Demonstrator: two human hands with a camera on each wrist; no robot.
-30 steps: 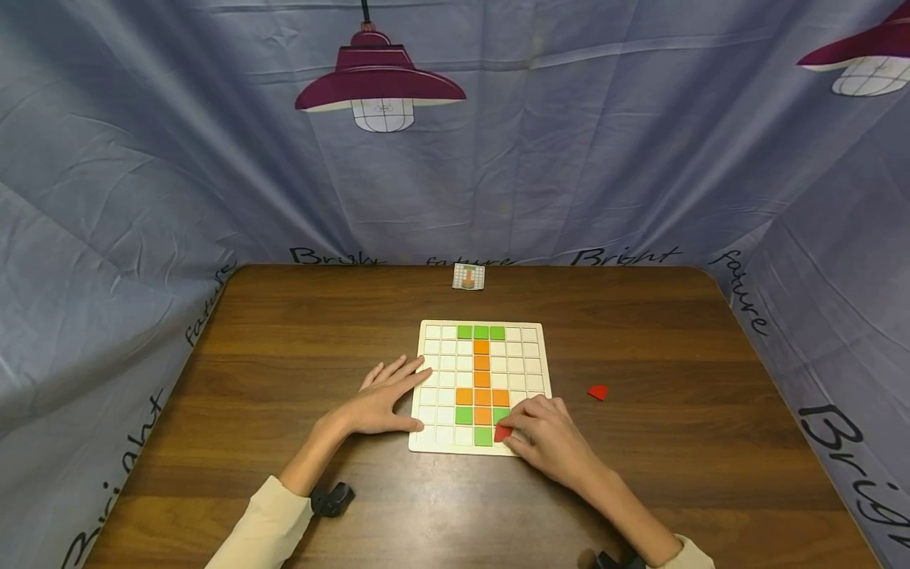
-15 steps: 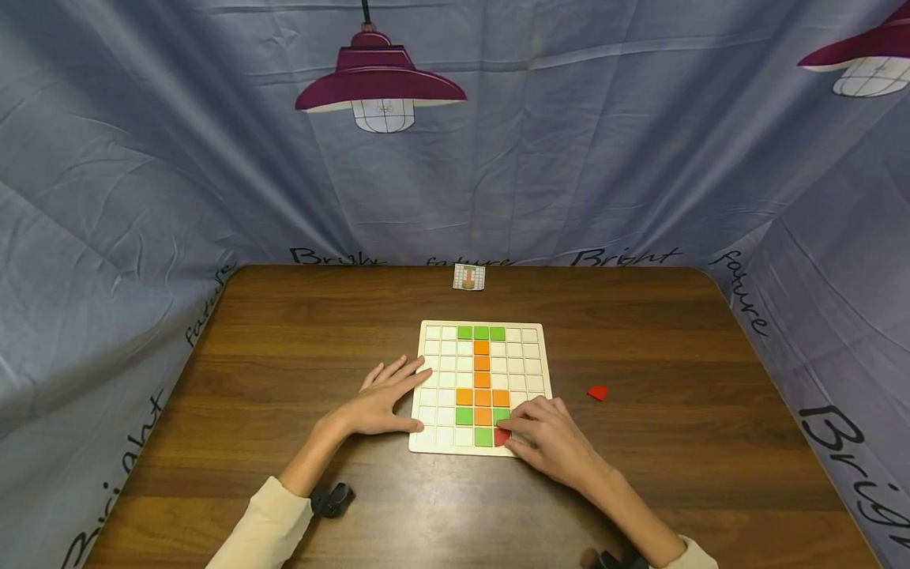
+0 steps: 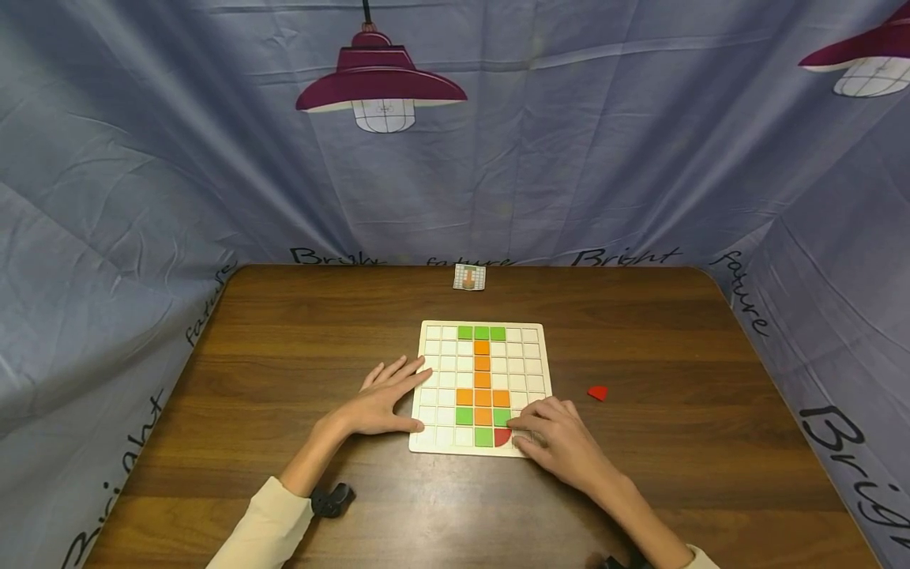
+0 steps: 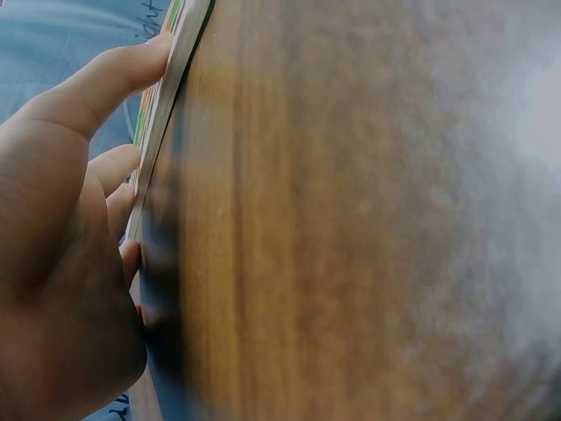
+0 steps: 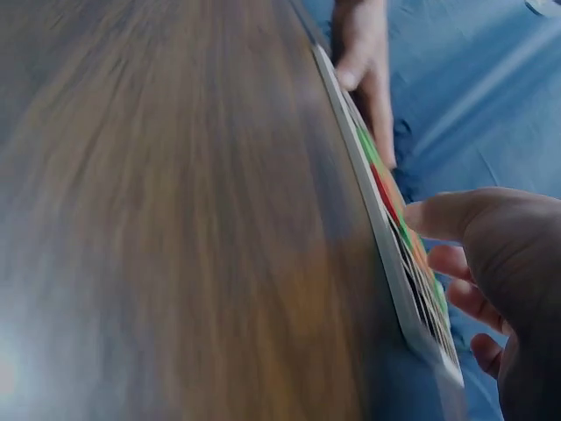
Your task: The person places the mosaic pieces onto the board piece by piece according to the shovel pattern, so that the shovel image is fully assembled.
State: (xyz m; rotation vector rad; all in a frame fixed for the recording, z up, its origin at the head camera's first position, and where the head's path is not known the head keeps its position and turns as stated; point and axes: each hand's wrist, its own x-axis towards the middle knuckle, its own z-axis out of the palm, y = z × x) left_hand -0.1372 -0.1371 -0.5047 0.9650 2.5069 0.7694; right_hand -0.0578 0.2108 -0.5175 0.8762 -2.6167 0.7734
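Note:
A white gridded puzzle board lies on the table, with green and orange square tiles set in its cells. The left hand rests spread along the board's left edge, thumb and fingertips on its rim. A red quarter-round tile sits in the bottom row, right of a green tile. Just right of the red tile is the right hand, its fingers loosely bent over the board's lower right corner, holding nothing. The right wrist view shows that thumb close over the board. The hand hides the cells beneath it.
A second red quarter-round tile lies on the table right of the board. At the far table edge is a small patterned card. A blue curtain surrounds the brown wooden table.
The red tile has settled flat into its cell and turned so its rounded side faces lower right. The right hand has let go and shifted slightly right. The left hand stays put.

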